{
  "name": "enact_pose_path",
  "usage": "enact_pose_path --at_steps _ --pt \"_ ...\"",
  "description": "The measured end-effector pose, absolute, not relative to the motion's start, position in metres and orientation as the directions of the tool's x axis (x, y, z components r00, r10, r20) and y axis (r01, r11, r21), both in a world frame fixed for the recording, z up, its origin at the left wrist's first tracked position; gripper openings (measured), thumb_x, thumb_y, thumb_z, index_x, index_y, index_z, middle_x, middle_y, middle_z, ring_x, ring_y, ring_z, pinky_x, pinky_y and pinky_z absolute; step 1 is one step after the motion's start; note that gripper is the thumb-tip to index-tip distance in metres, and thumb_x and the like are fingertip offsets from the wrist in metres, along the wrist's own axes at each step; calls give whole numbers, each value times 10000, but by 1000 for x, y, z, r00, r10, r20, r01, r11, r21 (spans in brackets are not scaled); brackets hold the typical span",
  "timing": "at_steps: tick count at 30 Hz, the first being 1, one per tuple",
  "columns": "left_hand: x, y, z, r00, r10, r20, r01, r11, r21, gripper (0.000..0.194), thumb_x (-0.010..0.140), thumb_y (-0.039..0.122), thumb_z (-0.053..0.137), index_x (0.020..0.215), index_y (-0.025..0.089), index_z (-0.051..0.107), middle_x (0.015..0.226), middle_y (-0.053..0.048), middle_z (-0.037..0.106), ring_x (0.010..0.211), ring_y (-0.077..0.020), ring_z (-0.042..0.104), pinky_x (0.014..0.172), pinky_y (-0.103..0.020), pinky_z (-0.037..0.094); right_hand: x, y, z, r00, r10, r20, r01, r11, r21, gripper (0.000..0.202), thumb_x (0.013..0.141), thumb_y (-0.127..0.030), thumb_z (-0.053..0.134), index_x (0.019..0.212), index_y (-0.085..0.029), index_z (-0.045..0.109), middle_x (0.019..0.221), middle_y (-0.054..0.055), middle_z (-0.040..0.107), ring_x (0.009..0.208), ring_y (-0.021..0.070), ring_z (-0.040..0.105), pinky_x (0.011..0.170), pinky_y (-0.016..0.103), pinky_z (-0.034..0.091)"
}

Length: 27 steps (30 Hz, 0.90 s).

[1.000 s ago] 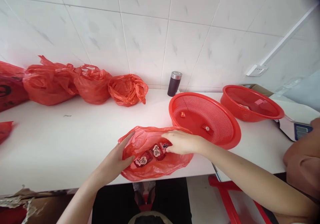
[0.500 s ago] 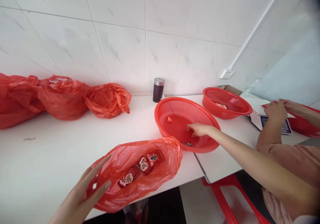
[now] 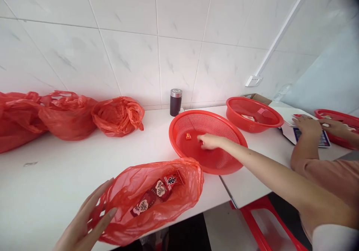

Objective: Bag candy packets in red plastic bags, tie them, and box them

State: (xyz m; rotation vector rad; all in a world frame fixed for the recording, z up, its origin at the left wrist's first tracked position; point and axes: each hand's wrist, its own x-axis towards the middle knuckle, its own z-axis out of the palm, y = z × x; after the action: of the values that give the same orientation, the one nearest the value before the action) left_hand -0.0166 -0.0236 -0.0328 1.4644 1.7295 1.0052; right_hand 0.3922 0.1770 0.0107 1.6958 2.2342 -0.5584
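Left hand [image 3: 77, 223] touches a crumpled, translucent red bag [image 3: 171, 208].

On the view's clock face, the bag [image 3: 179, 210] at seven is translucent red; its two maroon sachets [image 3: 160, 190] show cream patches with dark characters, its third sachet [image 3: 173, 179] brighter red with black-and-white lettering. The basket [image 3: 196, 119] at four is red, dotted with pale holes; its packet [image 3: 188, 136] is orange-red. The cup [image 3: 175, 105] near twelve is dark purple under silver. White tiles [image 3: 179, 11] at twelve carry grey veins.
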Motion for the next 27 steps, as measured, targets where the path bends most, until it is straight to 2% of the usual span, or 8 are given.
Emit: enact_pose_path --at_steps 5,9,12,15,18,20,22,27 --pt "-8 -35 -12 -241 966 -95 431 194 881 756 768 593 602 1443 389 329 1417 -71 465 1083 -294 627 784 -346 597 356 219 3 -273 913 -304 960 235 -154 488 877 -282 522 1348 -251 401 1306 126 496 974 198 590 702 252 424" --pt "-17 -40 -12 -254 956 -144 437 246 865 763 731 595 643 1393 306 401 1250 -101 560 948 -268 663 685 -317 594 335 226 -4 -277 887 -370 961 252 -117 351 754 -180 629 1103 -201 608 1170 141 567 849 220 612 643 279 424" --pt "-21 -43 -16 -236 952 -195 386 276 880 630 753 582 629 1275 253 499 1101 -79 632 892 -241 662 698 -311 576 337 222 13 -305 864 -400 952 280 -122 272 668 -94 649 929 -173 638 949 106 632 757 211 600 591 272 402" --pt "-21 -44 -15 -152 967 -203 348 244 905 481 776 543 629 1122 211 591 1025 -73 666 905 -233 635 736 -300 546 337 202 49 -343 875 -342 938 305 -162 211 736 -129 577 939 -177 608 878 73 633 708 177 572 561 256 375" --pt "-17 -41 -8 -78 977 -196 280 210 937 347 805 490 629 979 191 637 934 -56 674 853 -199 606 743 -271 511 323 161 91 -449 867 -215 877 383 -289 214 833 -223 462 1023 -221 559 929 28 622 716 142 552 568 237 371" --pt "-12 -38 -3 -71 979 -192 187 202 961 295 824 466 620 921 188 642 850 -31 655 767 -163 582 717 -254 497 309 135 112 -591 799 -110 744 487 -458 177 826 -246 471 973 -226 567 900 5 618 730 135 554 605 231 388" --pt "-8 -35 0 -68 980 -189 95 195 976 268 832 453 619 888 192 643 811 -10 629 716 -139 556 695 -245 492 297 123 123 -658 751 -53 670 551 -497 154 809 -231 494 939 -223 576 905 0 620 762 137 562 645 230 396" --pt "-4 -39 5 -80 976 -200 -21 199 980 227 812 430 653 896 219 659 777 12 600 686 -124 526 681 -235 494 299 169 93 -356 912 -203 928 319 -194 267 850 -233 519 1115 -225 549 1048 58 638 829 178 596 652 250 402"
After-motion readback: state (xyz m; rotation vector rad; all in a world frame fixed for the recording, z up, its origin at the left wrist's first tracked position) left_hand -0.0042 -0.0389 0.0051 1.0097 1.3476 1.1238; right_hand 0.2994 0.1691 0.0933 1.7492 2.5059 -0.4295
